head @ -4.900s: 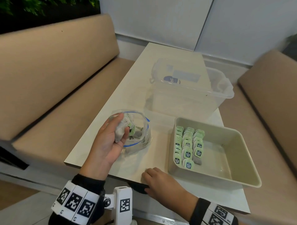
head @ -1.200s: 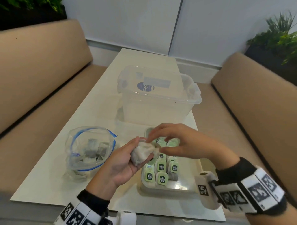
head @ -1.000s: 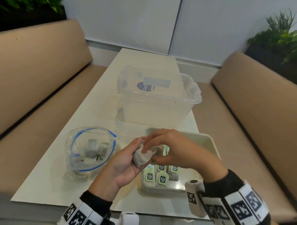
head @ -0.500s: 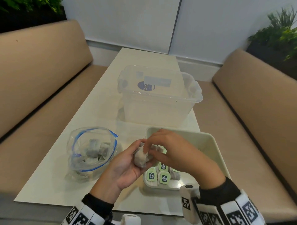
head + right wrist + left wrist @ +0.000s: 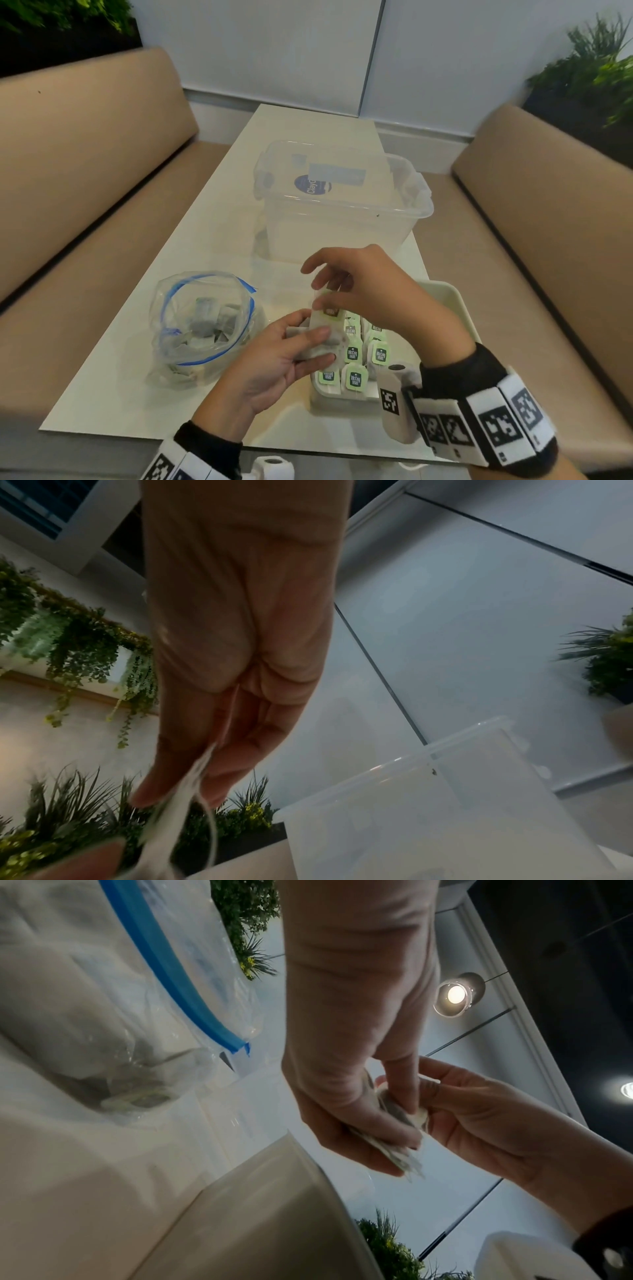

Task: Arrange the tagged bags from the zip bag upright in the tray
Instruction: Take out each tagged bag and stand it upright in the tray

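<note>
My left hand grips a small bundle of white tagged bags just above the near left corner of the cream tray. Thumb and finger of my right hand pinch one tagged bag by its top, its lower end still at the bundle. Several green-tagged bags stand upright in rows in the tray's near left part. The open zip bag with more bags lies left of the hands. The left wrist view shows my left hand around the bundle. The right wrist view shows my right hand pinching a blurred bag.
A clear plastic bin stands on the white table behind the tray. The tray's right part is hidden by my right arm. Tan benches run along both sides of the table.
The left hand brought a bundle of bags from the zip bag over to the tray. In the last second the right hand has drawn one bag up out of the bundle.
</note>
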The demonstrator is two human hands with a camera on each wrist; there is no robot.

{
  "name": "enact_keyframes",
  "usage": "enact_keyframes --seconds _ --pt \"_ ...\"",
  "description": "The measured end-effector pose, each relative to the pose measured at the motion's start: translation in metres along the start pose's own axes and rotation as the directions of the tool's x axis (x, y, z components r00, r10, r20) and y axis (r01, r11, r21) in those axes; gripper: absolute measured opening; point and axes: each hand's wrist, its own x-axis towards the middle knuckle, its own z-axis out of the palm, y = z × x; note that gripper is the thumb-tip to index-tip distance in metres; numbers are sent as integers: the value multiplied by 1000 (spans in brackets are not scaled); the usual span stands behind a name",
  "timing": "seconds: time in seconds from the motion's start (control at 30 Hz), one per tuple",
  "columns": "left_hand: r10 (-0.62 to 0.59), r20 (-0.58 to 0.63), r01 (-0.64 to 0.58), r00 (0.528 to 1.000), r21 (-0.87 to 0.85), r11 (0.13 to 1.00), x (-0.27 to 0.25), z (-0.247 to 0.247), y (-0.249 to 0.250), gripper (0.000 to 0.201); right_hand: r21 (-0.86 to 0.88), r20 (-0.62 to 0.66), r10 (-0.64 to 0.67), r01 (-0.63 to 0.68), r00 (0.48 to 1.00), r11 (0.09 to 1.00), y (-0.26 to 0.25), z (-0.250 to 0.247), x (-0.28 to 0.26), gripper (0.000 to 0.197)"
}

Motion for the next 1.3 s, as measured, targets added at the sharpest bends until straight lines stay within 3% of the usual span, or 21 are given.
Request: enact_keyframes --seconds 0.3,0.4,0.5,0.6,0.67,0.77,0.9,0.97,1.03,1.13,1.3 --pt "178 -18 -168 984 254 953 1 -5 3 29 -3 -29 -52 52 998 999 -2 -13 -9 19" --pt "189 -47 -168 981 295 941 3 -7 3 22 -14 -28 -93 93 995 996 -4 -20 -14 17" --pt "179 -99 -141 979 308 941 5 -14 2 9 -114 9 -86 87 996 990 -1 -32 -21 16" --pt "156 -146 -121 977 221 968 9 -22 3 9 -294 144 34 10 989 956 10 -43 -27 18" --pt "148 -155 -119 977 185 976 10 -25 5 11 -418 288 150 -17 946 908 20 -42 -30 21" --pt "144 -157 -122 977 141 982 12 -27 5 13 -572 457 297 21 839 820 41 -32 -30 21" --pt "128 -151 -110 980 122 986 13 -26 4 13 -523 624 423 -50 657 851 72 -15 -24 23" --pt "125 -150 -107 981 121 987 13 -26 5 14 -523 660 445 -55 605 850 80 -9 -20 27" --pt "124 -156 -107 980 117 987 12 -26 5 15 -525 677 447 -42 584 850 86 -6 -18 36" --pt "120 -166 -103 979 106 989 10 -27 7 15 -549 668 446 -11 596 836 91 -4 -17 52" --pt "118 -187 -102 975 94 990 11 -26 9 16 -610 651 474 36 593 792 94 -2 -16 55"
